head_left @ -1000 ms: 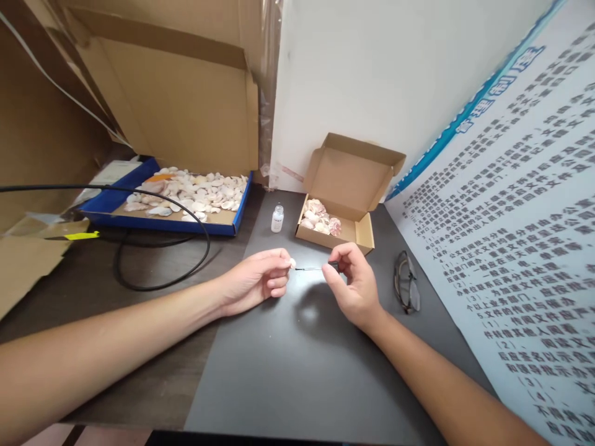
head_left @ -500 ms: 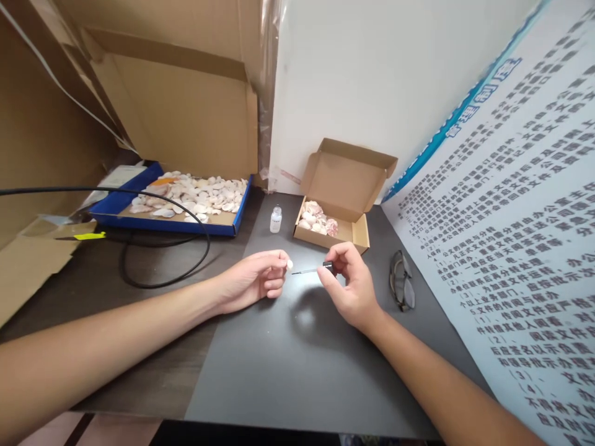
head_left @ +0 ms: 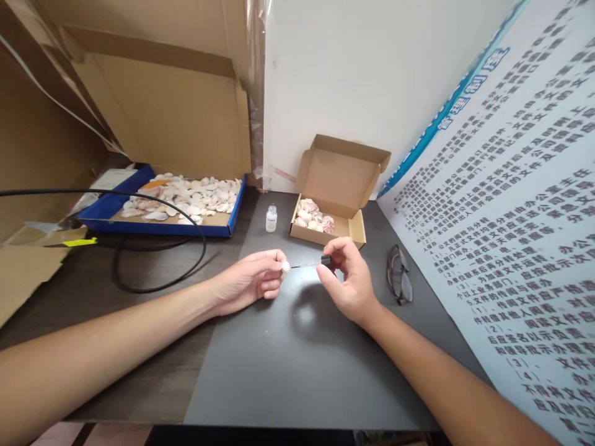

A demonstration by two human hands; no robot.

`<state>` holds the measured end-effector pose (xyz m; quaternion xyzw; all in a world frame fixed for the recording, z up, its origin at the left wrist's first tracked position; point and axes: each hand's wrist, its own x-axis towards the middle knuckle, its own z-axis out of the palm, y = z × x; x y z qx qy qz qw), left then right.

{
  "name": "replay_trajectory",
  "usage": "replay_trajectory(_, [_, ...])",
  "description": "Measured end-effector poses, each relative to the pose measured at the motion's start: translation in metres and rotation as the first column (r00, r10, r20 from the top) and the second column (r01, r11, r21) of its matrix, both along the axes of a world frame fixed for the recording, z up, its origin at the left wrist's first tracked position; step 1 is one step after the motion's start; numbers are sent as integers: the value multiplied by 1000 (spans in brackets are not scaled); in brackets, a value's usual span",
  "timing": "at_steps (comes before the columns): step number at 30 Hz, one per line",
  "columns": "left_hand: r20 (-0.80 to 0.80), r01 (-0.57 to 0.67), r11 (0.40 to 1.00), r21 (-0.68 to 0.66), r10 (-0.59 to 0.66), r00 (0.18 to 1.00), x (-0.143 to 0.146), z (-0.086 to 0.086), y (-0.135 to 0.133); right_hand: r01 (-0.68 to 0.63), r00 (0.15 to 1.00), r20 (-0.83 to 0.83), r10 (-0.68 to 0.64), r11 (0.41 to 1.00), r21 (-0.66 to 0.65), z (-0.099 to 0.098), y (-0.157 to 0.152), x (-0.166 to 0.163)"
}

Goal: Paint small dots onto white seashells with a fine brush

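Between the thumb and fingers of my left hand (head_left: pixel 255 275) is a small white seashell (head_left: pixel 285 267). My right hand (head_left: pixel 348 282) grips the black cap of a brush applicator (head_left: pixel 326 260), whose thin stem points left. The dark tip of the stem is at the shell's right edge; whether it touches I cannot tell. Behind my hands a small clear bottle (head_left: pixel 271 219) with a white label stands uncapped on the grey mat (head_left: pixel 260 371). Further right, a small cardboard box (head_left: pixel 341 176) with its lid raised holds several pinkish-white shells (head_left: pixel 313 217).
A blue-edged cardboard tray (head_left: pixel 158 228) full of pale shells (head_left: pixel 195 195) lies at the back left. A black cable (head_left: pixel 203 248) loops in front of it. Glasses (head_left: pixel 398 275) rest right of my right hand, beside a printed poster (head_left: pixel 511 217). A white panel (head_left: pixel 334 74) stands behind.
The gap between brush tip and shell has closed. The shell in my left hand has turned so more of its ribbed face shows. The camera view has shifted slightly.
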<state>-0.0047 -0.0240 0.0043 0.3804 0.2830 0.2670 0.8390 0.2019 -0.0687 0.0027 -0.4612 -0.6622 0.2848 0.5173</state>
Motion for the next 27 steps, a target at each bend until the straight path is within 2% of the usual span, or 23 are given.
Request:
replay_trajectory(17, [5,21,999,29,-21,1000,1,-1,-1,-24,999,24,23,999,48,1,-6,-4])
replay_trajectory(27, [-20,71,993,94,-69,997,0,-5,-2,-43,999,32,40,990,132,3,-12,-6])
